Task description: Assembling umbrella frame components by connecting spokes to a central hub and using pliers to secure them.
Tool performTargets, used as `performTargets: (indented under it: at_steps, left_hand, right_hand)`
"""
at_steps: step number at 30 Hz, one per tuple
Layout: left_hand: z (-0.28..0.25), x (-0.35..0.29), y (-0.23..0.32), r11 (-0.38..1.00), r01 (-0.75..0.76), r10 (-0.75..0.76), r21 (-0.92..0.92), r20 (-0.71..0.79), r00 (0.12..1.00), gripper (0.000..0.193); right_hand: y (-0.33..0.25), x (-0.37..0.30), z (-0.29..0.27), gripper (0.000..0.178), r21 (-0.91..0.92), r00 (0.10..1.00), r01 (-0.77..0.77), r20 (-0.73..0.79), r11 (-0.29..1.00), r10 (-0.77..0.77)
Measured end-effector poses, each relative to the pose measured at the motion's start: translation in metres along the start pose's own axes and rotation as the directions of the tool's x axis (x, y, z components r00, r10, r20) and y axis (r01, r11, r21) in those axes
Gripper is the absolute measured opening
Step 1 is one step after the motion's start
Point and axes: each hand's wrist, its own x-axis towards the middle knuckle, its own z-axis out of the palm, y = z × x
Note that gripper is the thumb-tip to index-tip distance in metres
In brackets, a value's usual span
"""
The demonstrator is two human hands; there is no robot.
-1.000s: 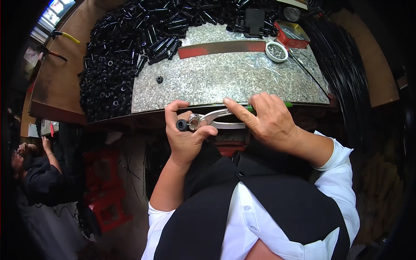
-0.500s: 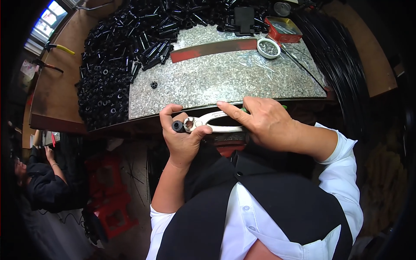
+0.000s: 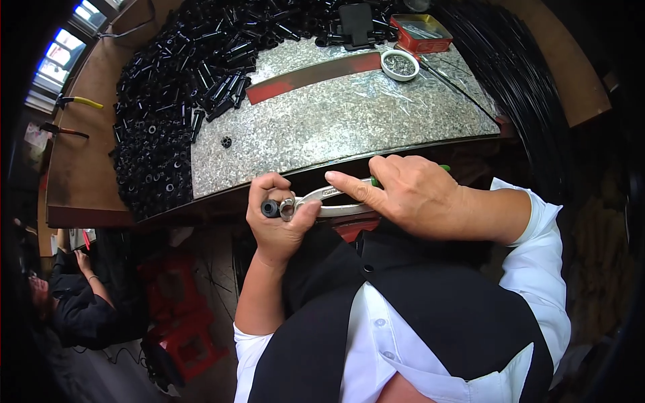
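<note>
– Metal pincers point(image 3: 326, 194), head view: where are they held?
– Off the table's point(image 3: 302, 127) front edge; handles grasped by the right hand point(image 3: 411, 191), black fitting point(image 3: 270, 209) by the left hand point(image 3: 272, 230).
– Progress?
– Seemingly unfinished; more black parts point(image 3: 161, 127) are heaped toward the left edge.

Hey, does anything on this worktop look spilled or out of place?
Two things, mildly. One small black round part lies alone on the speckled worktop, apart from the heap of black parts at left. Thin shiny slivers lie loose near the white dish, perhaps spilled; their material is unclear.
</note>
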Motion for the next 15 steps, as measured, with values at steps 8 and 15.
performTargets:
  at_steps: [8, 15]
  left_hand:
    - [0.004, 0.004, 0.000, 0.988, -0.011, 0.006, -0.155, -0.030, 1.000, 0.053]
    - [-0.046, 0.026, 0.067, 0.909, -0.250, 0.155, -0.333, -0.286, 0.946, 0.065]
  right_hand:
    - [0.003, 0.004, -0.007, 0.062, 0.269, 0.968, -0.150, 0.238, 0.951, 0.085]
    - [0.065, -0.016, 0.021, 0.066, 0.140, 0.917, -0.357, 0.241, 0.924, 0.318]
